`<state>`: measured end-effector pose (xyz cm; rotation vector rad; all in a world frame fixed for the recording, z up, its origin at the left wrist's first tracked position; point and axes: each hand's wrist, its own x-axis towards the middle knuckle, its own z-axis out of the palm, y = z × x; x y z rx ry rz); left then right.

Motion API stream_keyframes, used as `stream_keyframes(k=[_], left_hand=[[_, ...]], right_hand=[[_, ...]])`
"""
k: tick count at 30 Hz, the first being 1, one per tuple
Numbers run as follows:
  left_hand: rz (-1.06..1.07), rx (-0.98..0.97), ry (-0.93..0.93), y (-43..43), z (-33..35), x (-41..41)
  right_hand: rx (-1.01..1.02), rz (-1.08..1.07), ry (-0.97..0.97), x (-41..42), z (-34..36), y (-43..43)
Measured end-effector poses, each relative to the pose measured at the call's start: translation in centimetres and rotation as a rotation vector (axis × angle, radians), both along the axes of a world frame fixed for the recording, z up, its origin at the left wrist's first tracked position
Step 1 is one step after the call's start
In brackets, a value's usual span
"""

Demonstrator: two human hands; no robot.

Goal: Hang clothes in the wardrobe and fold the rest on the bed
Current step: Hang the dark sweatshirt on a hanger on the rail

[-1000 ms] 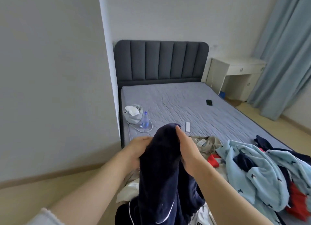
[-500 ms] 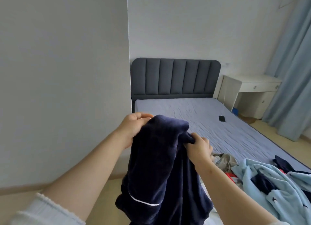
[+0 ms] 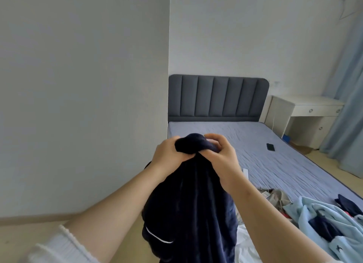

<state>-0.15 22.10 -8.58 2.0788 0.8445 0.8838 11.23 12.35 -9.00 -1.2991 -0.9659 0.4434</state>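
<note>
A dark navy fleece garment (image 3: pixel 190 207) with thin white piping hangs in front of me, bunched at its top. My left hand (image 3: pixel 167 154) grips the top of the bunch from the left. My right hand (image 3: pixel 222 158) pinches the same bunch from the right, so the two hands touch around it. Behind them lies the bed (image 3: pixel 255 144) with a grey-blue sheet. A light blue patterned garment (image 3: pixel 322 223) lies in a heap at the bed's near right, with a beige piece (image 3: pixel 279 198) beside it. No wardrobe is in view.
A dark padded headboard (image 3: pixel 218 97) stands at the bed's far end. A black phone (image 3: pixel 270 147) lies on the sheet. A white desk (image 3: pixel 306 111) and pale blue curtains (image 3: pixel 347 97) are at the right. A grey wall (image 3: pixel 84 105) fills the left.
My view has tilted upward. My hands have come together and gathered the top of the navy garment into a tight bunch, where before they held it apart.
</note>
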Motion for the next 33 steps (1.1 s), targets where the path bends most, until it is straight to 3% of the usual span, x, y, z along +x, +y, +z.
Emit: stream_keyframes(k=[4,7,9,12,14,17,19,21,23,25,28,33], left_hand=[[-0.063,-0.361,-0.429,-0.3,1.7,0.0],[-0.065,-0.527,-0.570,0.3,3.2,0.1],[-0.065,-0.570,-0.606,0.9,3.9,-0.1],[0.014,-0.458,-0.538,1.6,3.9,0.2],[0.193,-0.234,-0.336,2.0,3.3,1.0],[0.379,0.016,0.041,1.5,1.7,1.7],[0.423,0.143,0.101,0.5,0.7,2.1],[0.287,0.072,-0.052,-0.5,0.3,2.5],[-0.070,-0.256,-0.167,-1.4,0.8,2.8],[-0.291,-0.412,-0.123,-1.7,0.5,2.9],[-0.213,-0.274,-0.022,-1.5,-0.9,3.0],[-0.139,-0.204,-0.090,-1.8,-1.8,3.3]], right_hand=[[-0.206,0.083,0.072,1.7,-2.6,-0.9],[-0.432,0.004,0.033,3.4,-3.9,-1.3],[-0.457,-0.002,0.024,3.9,-3.9,-1.3],[-0.315,-0.055,0.103,4.4,-2.9,-1.0],[-0.230,-0.082,0.216,4.9,-1.4,-0.8],[-0.141,-0.058,0.541,5.3,1.3,-0.2],[-0.119,-0.088,0.663,5.1,2.7,0.3],[-0.084,-0.051,0.702,4.5,3.8,0.9],[-0.069,0.021,0.753,3.7,4.2,1.5],[-0.067,0.060,0.807,2.8,4.0,1.7],[-0.045,0.118,0.786,2.0,3.7,1.5],[-0.073,0.145,0.516,1.5,3.7,1.3]])
